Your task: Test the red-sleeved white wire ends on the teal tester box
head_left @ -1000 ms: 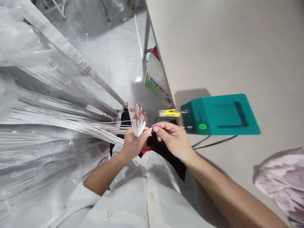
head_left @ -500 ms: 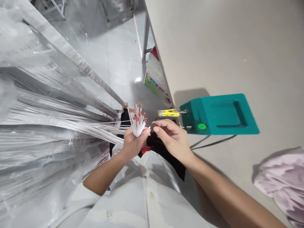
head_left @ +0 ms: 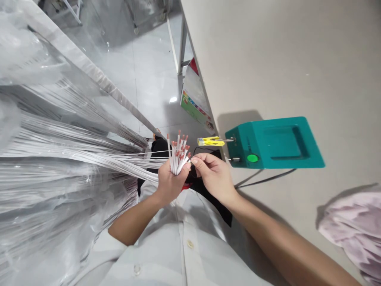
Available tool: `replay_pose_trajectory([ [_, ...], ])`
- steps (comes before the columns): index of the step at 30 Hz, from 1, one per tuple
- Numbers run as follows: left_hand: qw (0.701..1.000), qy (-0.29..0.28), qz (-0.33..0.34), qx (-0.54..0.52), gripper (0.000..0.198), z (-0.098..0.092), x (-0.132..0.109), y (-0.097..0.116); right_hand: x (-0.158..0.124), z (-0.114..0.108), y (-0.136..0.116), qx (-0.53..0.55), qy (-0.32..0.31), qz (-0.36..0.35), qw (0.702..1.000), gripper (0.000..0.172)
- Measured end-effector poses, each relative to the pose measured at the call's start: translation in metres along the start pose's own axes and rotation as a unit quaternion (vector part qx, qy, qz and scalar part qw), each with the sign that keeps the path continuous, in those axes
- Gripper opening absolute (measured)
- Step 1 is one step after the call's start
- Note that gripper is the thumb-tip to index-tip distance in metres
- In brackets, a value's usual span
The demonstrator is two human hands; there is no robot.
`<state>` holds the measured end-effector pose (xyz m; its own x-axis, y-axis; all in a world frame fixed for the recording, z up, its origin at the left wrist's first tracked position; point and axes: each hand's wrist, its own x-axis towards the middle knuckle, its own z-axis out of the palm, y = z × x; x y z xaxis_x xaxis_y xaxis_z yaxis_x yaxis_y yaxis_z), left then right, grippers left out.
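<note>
left grip (head_left: 169, 182) clasped round white wires (head_left: 176, 167)
right grip (head_left: 216, 178) beside their reddish tips (head_left: 178, 153), cannot tell if pinching one; teal device (head_left: 282, 137) right of both grips

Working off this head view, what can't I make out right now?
All in the head view:
What, if anything, the right hand is pinching: too small to tell.
The stretch of white wires inside the left hand: hidden by the hand itself.
The lettering on the teal device: too small to read.
The rest of the pink cloth: cut off by the right edge.
</note>
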<state>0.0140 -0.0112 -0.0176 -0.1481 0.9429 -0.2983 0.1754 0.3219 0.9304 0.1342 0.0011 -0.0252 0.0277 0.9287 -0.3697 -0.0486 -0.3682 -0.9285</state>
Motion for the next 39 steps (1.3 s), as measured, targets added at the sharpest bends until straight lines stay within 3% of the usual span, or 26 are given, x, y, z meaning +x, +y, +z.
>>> replay_pose_trajectory([
  [4, 0.999, 0.032, -0.009, -0.008, 0.016, 0.002, -0.001, 0.003, -0.002, 0.000, 0.001, -0.014, 0.003, -0.036, 0.999, 0.034],
  [16, 1.000, -0.016, -0.021, -0.016, 0.018, -0.003, -0.003, 0.000, 0.000, -0.003, 0.005, -0.032, -0.027, -0.081, 0.996, 0.020],
  [19, 1.000, -0.021, -0.006, -0.020, 0.018, -0.004, -0.003, -0.005, 0.000, -0.004, 0.004, -0.092, -0.013, -0.146, 0.985, 0.016],
  [24, 0.999, -0.019, -0.002, -0.032, 0.019, -0.004, -0.003, -0.009, -0.001, -0.006, 0.003, -0.218, 0.008, -0.267, 0.939, 0.014],
  [33, 1.000, -0.009, -0.004, -0.011, 0.015, -0.005, -0.003, -0.001, 0.001, -0.008, 0.007, -0.125, -0.028, -0.212, 0.969, 0.016],
  [39, 1.000, -0.012, -0.020, -0.020, 0.015, -0.005, -0.002, 0.000, 0.001, -0.008, 0.009, -0.099, -0.016, -0.192, 0.976, 0.012],
])
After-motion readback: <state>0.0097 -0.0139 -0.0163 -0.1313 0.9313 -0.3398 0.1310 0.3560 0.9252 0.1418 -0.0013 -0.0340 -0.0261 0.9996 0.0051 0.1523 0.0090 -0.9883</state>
